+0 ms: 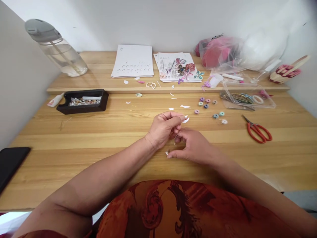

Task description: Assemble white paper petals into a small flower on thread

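My left hand [163,127] is closed in a pinch near the middle of the desk. A small white petal-shaped piece [186,120] shows at its thumb and fingertip. Just below and to the right, my right hand [198,147] grips a thin thread or wire [176,135] between its fingers, close under the left hand. By the right thumb's tip there is a small shiny spool-like piece [167,153]; whether the thumb touches it is hard to tell. The fingers hide part of the thread.
Beyond my hands lie white paper cutouts [171,108] and several thread bobbins [206,106]. Red-handled scissors [259,132] rest at right, near a clear plastic box [262,103]. A black bead tray [83,107] and a water bottle [61,54] stand left. Paper stacks [133,56] lie on the raised shelf.
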The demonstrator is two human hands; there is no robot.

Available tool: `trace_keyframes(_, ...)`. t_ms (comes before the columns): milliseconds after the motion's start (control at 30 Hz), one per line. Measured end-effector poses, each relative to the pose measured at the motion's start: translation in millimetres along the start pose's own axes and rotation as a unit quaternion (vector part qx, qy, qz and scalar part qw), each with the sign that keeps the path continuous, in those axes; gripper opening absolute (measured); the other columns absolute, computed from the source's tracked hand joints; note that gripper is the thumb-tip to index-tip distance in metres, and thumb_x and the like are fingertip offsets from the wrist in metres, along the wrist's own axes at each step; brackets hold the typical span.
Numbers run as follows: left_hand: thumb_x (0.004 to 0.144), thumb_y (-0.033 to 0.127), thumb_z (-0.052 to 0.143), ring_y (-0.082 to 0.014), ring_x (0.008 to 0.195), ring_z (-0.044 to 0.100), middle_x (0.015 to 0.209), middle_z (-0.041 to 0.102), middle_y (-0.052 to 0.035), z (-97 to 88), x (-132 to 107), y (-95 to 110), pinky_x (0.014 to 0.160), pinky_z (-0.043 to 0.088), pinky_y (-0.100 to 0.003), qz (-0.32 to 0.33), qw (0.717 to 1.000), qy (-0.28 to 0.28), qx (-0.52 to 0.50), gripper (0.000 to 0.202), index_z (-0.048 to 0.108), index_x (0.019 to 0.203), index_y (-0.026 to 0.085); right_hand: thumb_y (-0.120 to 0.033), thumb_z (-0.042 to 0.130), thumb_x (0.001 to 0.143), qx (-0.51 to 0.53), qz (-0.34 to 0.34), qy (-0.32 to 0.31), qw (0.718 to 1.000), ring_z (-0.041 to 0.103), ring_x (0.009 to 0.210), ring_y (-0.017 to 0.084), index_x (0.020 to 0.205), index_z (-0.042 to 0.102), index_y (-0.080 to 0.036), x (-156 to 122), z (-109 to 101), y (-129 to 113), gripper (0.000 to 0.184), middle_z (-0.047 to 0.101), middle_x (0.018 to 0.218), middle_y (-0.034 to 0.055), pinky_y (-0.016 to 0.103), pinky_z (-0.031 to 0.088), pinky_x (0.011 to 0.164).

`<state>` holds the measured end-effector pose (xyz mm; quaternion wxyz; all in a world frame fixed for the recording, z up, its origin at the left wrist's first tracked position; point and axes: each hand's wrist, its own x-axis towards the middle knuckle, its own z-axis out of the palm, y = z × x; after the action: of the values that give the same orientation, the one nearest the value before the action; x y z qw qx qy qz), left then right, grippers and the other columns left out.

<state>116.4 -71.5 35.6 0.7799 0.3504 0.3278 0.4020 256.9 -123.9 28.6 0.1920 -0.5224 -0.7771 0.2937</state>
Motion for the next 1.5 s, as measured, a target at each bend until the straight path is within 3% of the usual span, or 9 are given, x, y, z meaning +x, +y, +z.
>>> trace_keyframes(167,0.068,0.029,0.08,-0.0036,0.043,0.043,0.054,0.054,0.0039,-0.1,0,1,0.038,0.028,-0.015,0.014,1.0,0.001,-0.007,0.023,0.064,0.077,0.015,-0.045,0.077,0.075,-0.038,-0.038,0.029,0.998,0.047,0.066,0.015,0.065,0.049,-0.019,0,17,-5,0.04,0.053,0.065,-0.0012,0.029,0.033,0.062)
trace_keyframes(400,0.069,0.03,0.08,-0.0026,0.045,0.043,0.055,0.054,0.0037,-0.9,1,2,0.042,0.03,-0.014,0.034,0.999,0.005,-0.005,0.022,0.066,0.076,0.015,-0.048,0.077,0.073,-0.044,-0.022,0.059,0.997,0.051,0.083,0.022,0.072,0.053,-0.019,0,27,-13,0.038,0.06,0.076,0.0017,0.035,0.034,0.075)
trace_keyframes(600,0.067,0.03,0.08,-0.003,0.046,0.043,0.054,0.054,0.0033,1.4,-1,6,0.044,0.031,-0.016,0.05,0.999,0.014,-0.006,0.021,0.067,0.074,0.015,-0.029,0.068,0.08,-0.023,-0.016,0.067,0.997,0.052,0.075,0.02,0.066,0.051,-0.02,5,31,-14,0.023,0.059,0.066,0.0007,0.033,0.036,0.072)
trace_keyframes(733,0.066,0.028,0.079,-0.0038,0.048,0.045,0.053,0.055,0.003,-1.6,0,11,0.046,0.032,-0.016,0.069,0.997,0.016,-0.01,0.02,0.067,0.072,0.014,-0.021,0.063,0.081,-0.01,-0.037,0.038,0.999,0.056,0.077,0.02,0.083,0.064,-0.02,1,18,-14,0.002,0.066,0.079,0.0033,0.033,0.041,0.074)
trace_keyframes(800,0.065,0.026,0.08,-0.0042,0.049,0.047,0.054,0.055,0.0027,-3.0,1,14,0.046,0.033,-0.016,0.083,0.996,0.022,-0.013,0.019,0.067,0.071,0.014,-0.018,0.059,0.083,-0.011,-0.024,0.027,0.999,0.058,0.079,0.019,0.093,0.067,-0.019,-6,7,-10,0.013,0.067,0.084,0.0039,0.032,0.042,0.074)
trace_keyframes(1033,0.062,0.024,0.081,-0.0044,0.049,0.046,0.056,0.056,0.0019,-1.4,-1,16,0.047,0.033,-0.016,0.078,0.996,0.041,-0.012,0.02,0.067,0.07,0.013,-0.028,0.06,0.084,0.017,0.145,0.054,0.988,0.061,0.074,0.018,0.094,0.066,-0.018,-41,-43,30,0.015,0.069,0.085,0.0037,0.03,0.047,0.068)
trace_keyframes(1133,0.063,0.024,0.081,-0.0044,0.049,0.046,0.056,0.056,0.0016,-2.7,0,13,0.047,0.033,-0.016,0.07,0.996,0.048,-0.004,0.019,0.067,0.07,0.013,-0.03,0.058,0.085,-0.009,0.167,0.079,0.983,0.063,0.079,0.019,0.093,0.07,-0.019,-51,-59,48,0.018,0.071,0.091,0.0043,0.032,0.047,0.071)
trace_keyframes(1333,0.063,0.025,0.082,-0.0041,0.051,0.046,0.058,0.057,0.0016,-5.5,2,8,0.047,0.032,-0.015,0.058,0.997,0.052,0.009,0.022,0.068,0.073,0.012,-0.029,0.053,0.09,-0.055,0.136,0.135,0.98,0.064,0.097,0.023,0.102,0.073,-0.021,-55,-66,69,0.025,0.072,0.104,0.0061,0.037,0.048,0.086)
trace_keyframes(1500,0.062,0.025,0.082,-0.0044,0.051,0.046,0.057,0.057,0.0017,-4.3,2,7,0.048,0.033,-0.016,0.053,0.997,0.058,0.017,0.023,0.068,0.073,0.012,-0.028,0.052,0.09,-0.121,0.14,0.199,0.962,0.064,0.095,0.025,0.099,0.073,-0.021,-60,-67,74,0.024,0.071,0.103,0.008,0.041,0.048,0.085)
